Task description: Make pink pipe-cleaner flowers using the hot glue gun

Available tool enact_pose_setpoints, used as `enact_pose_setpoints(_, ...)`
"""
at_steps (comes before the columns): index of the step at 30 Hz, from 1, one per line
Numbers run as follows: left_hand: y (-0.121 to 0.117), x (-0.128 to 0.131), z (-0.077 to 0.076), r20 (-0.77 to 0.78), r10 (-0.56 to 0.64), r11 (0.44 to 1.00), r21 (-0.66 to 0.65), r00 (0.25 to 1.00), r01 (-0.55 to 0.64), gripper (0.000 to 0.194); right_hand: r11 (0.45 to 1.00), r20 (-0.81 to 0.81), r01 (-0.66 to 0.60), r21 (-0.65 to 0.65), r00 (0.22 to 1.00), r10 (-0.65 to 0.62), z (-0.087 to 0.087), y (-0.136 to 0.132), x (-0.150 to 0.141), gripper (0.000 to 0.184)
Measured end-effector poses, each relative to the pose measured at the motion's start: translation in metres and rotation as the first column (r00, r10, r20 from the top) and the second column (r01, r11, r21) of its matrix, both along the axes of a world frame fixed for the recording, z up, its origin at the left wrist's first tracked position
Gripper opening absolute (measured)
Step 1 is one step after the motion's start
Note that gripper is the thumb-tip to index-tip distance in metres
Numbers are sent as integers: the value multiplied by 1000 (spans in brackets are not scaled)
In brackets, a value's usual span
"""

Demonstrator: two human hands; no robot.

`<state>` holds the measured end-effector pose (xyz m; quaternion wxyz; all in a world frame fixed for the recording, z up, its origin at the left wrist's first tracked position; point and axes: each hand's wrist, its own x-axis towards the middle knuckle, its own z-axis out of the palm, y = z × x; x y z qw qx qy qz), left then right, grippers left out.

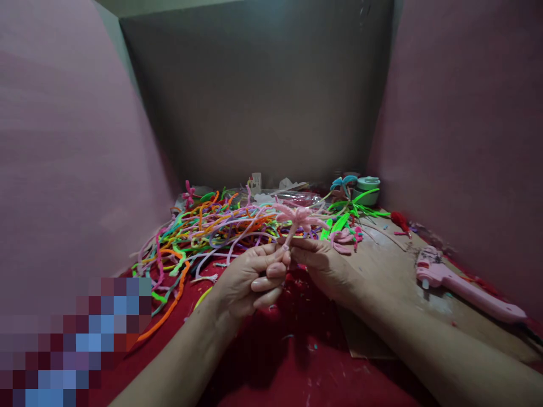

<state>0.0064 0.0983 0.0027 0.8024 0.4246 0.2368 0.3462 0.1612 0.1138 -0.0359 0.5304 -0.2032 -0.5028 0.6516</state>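
Observation:
A pink pipe-cleaner flower [298, 218] stands upright between my two hands, its petals spread above my fingers. My left hand [259, 275] pinches the lower end of its fuzzy pink stem, with the other fingers curled in. From the right, my right hand [320, 261] has its fingers closed at the same stem, just under the petals; its fingertips are partly hidden behind the stem and the left thumb. Behind both hands spreads a tangled heap of coloured pipe cleaners [220, 226].
A pink hot glue gun [469, 291] lies on a brown board [390, 282] at the right. Green pipe-cleaner pieces [358, 209], a blue flower [343, 182] and a mint-coloured container [368, 191] stand behind it. Red cloth [271, 362] covers the surface. Pink panels [63, 141] rise at both sides.

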Motion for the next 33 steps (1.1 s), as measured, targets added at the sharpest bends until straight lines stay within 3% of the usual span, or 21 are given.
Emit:
enact_pose_setpoints(9, 3, 1, -1, -43, 43, 999, -3, 998, -43, 6, 995, 51, 100, 23, 994, -101, 2, 1, 2, 15)
enact_pose_setpoints(17, 2, 3, -2, 25, 26, 999, -38, 999, -25, 9, 998, -54, -17, -56, 998, 14, -3, 3, 0, 14)
enact_pose_setpoints(24, 1, 3, -2, 20, 10, 998, -57, 1000, -9, 9, 997, -58, -6, -81, 998, 1, 4, 1, 1, 11)
enact_pose_setpoints(33, -4, 7, -2, -198, 159, 982, 131, 967, -134, 14, 995, -49, 24, -100, 998, -29, 1, 2, 0, 16)
